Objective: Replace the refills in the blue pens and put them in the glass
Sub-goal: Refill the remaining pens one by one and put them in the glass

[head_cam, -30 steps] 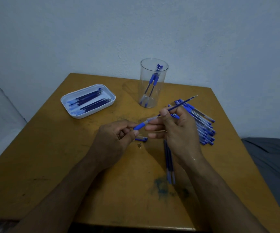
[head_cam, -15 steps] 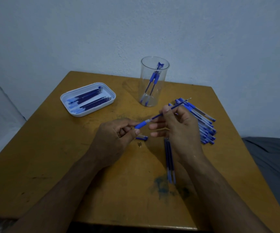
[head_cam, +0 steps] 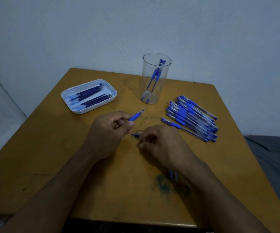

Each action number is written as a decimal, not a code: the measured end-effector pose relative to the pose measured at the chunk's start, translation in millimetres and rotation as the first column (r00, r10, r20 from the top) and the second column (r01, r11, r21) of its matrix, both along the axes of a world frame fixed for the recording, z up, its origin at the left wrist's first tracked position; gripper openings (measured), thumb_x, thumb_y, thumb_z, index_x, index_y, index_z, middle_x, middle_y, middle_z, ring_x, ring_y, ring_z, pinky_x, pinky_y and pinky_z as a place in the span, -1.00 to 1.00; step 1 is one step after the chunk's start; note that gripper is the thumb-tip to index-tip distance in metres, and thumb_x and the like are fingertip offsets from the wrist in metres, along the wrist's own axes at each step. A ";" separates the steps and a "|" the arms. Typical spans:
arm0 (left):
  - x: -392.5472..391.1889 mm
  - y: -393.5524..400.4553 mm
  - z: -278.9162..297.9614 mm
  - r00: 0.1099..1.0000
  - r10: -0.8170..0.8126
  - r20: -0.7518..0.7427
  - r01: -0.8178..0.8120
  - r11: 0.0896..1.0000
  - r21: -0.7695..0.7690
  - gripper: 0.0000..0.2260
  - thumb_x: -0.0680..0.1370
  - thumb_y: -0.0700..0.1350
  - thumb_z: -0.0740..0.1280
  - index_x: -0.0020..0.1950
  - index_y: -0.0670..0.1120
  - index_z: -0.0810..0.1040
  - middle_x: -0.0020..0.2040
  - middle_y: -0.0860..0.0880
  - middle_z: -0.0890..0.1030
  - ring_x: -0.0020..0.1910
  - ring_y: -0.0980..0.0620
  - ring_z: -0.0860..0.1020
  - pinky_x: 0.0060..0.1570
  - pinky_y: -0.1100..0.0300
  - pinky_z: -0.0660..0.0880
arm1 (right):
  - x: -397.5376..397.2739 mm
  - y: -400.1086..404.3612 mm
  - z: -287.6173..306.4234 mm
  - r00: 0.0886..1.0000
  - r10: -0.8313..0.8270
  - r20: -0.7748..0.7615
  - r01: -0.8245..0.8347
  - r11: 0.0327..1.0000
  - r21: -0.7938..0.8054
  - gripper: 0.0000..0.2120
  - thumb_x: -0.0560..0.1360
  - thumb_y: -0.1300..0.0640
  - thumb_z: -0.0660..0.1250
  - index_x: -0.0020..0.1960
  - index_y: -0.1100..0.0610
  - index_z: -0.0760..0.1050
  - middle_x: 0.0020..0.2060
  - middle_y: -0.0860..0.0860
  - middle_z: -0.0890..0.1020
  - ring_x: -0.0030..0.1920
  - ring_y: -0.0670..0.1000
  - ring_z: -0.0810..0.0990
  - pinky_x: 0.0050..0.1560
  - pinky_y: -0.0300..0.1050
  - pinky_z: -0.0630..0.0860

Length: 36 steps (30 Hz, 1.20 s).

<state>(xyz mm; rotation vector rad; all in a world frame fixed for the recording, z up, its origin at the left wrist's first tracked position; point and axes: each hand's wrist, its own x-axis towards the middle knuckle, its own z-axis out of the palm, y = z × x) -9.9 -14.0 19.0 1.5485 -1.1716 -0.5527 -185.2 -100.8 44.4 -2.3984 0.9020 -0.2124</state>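
Refills, a pair, poke out from under our right forearm at the near side of the worktop, beside a blue ink stain. Our right hand is down on the worktop, fingers curled at a small blue cap; we cannot tell if it really pinches it. Our left hand grips a pen by the blue sleeve, tip pointing up and away toward the glass. Right of the hands lies a pile of pens, well apart from the held one. Farther left sits a white tray with dark refills. The glass stands farthest back, upright, two pens leaning inside.
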 end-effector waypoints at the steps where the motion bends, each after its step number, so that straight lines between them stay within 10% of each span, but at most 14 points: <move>1: 0.5 0.5 0.4 1.000 -0.002 0.006 0.002 1.000 0.010 -0.88 0.59 -0.13 0.41 0.07 0.08 0.65 -0.24 -0.06 0.67 -0.40 0.20 0.55 -0.40 0.36 0.46 | 2.1 1.8 -2.1 1.000 0.013 -0.023 -0.014 0.999 -0.041 -0.84 0.56 0.09 0.44 0.13 -0.04 0.66 -0.04 -0.27 0.55 -0.11 -0.26 0.49 -0.15 -0.44 0.38; 7: 0.5 3.1 2.1 1.000 -0.014 -0.007 0.014 0.999 0.053 -0.88 0.57 -0.15 0.43 0.09 -0.03 0.67 -0.27 -0.07 0.66 -0.42 0.24 0.54 -0.37 0.42 0.43 | 6.5 3.1 -3.3 0.999 -0.020 -0.025 0.018 0.994 -0.112 -0.89 0.60 0.12 0.38 0.07 -0.02 0.65 -0.04 -0.17 0.60 -0.08 -0.18 0.54 -0.11 -0.36 0.45; 17: 0.0 3.7 -2.3 0.996 -0.079 0.042 0.076 0.996 0.053 -0.86 0.53 -0.17 0.47 0.06 0.00 0.69 -0.27 -0.03 0.67 -0.39 0.17 0.53 -0.36 0.40 0.43 | -10.0 -16.8 10.2 0.791 -0.382 0.478 0.136 0.871 0.472 -0.96 0.60 0.25 0.37 0.04 0.17 0.57 -0.16 0.06 0.74 -0.38 0.04 0.60 -0.54 -0.14 0.46; 36: 2.4 3.0 -6.4 0.993 -0.104 0.059 0.101 0.993 0.055 -0.86 0.53 -0.16 0.48 0.08 -0.01 0.71 -0.25 -0.02 0.68 -0.37 0.15 0.54 -0.35 0.37 0.44 | -10.6 -18.8 7.4 0.816 -0.274 0.509 0.034 0.902 0.431 -0.92 0.58 0.33 0.37 0.03 0.20 0.60 -0.14 0.11 0.73 -0.38 0.08 0.62 -0.56 -0.14 0.47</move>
